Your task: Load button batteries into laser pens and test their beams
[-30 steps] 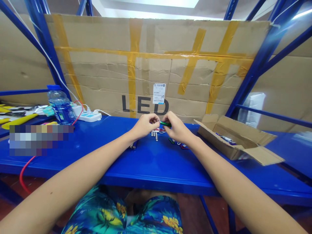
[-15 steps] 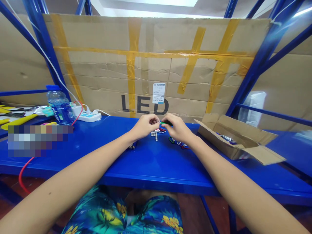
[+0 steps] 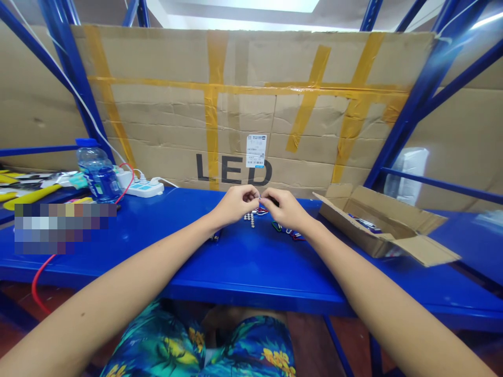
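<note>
1. One tall cardboard sheet (image 3: 173,115), taped and marked LED, stands along the far side.
2. The blue bench (image 3: 243,267) stretches before it, beneath both forearms.
3. An open box (image 3: 353,233) sits on the bench, well to the right of the hands, with a few things inside.
4. A bottle (image 3: 98,178) stands far to the left, beside a white power strip (image 3: 143,188).
5. The right hand (image 3: 286,207) is narrow, thumb and fingers closed around a dark item (image 3: 271,201). The left hand (image 3: 236,204) is curled, its fingertips meeting the right's; whether it grips anything, I cannot tell.
6. Coloured clips (image 3: 294,234) lie just beside the right wrist.
7. The dark item is within the right hand, raised above the bench and mostly hidden.
8. A red piece (image 3: 260,211) lies below the fingertips.
9. Silver discs (image 3: 249,217) sit in short rows next to it, nearer the left hand.
</note>
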The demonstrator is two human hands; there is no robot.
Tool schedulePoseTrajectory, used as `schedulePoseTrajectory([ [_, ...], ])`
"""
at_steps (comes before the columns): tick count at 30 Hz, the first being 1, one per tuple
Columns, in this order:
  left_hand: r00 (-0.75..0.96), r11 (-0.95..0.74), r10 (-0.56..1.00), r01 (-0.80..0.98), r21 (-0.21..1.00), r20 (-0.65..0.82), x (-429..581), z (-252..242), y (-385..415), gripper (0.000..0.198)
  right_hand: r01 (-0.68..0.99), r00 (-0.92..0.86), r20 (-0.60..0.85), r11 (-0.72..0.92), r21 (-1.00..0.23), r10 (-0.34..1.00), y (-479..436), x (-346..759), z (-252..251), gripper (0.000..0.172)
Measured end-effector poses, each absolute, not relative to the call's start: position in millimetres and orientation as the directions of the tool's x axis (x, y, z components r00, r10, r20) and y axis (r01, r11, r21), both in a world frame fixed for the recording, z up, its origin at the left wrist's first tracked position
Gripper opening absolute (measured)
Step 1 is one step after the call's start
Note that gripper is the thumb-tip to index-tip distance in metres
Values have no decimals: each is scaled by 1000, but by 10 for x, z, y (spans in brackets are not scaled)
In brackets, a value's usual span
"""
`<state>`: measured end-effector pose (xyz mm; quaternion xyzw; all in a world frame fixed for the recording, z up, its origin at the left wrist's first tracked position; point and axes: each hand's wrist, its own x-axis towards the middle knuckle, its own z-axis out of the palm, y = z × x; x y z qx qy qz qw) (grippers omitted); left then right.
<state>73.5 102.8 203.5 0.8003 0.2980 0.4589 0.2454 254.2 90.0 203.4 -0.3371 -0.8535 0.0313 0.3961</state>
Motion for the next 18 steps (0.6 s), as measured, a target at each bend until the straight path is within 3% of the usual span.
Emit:
schedulePoseTrajectory([
  [1,401,-693,709,245,678,580,733,2046,1024,5,535,-460,652,774,-338,603,896,2543,2028,3],
  [6,433,-675,713,211,707,552,718,2080,1020,4,521,-475,653,787,-331,589,923,2557,1988,22],
  [12,436,-669,719,225,708,541,706,2073,1030,3,535,-388,752,795,-287,533,988,2578,1993,13],
  [18,428,-651,732,207,731,530,709,2053,1024,2,502,-410,796,839,-210,445,980,2599,2025,9],
])
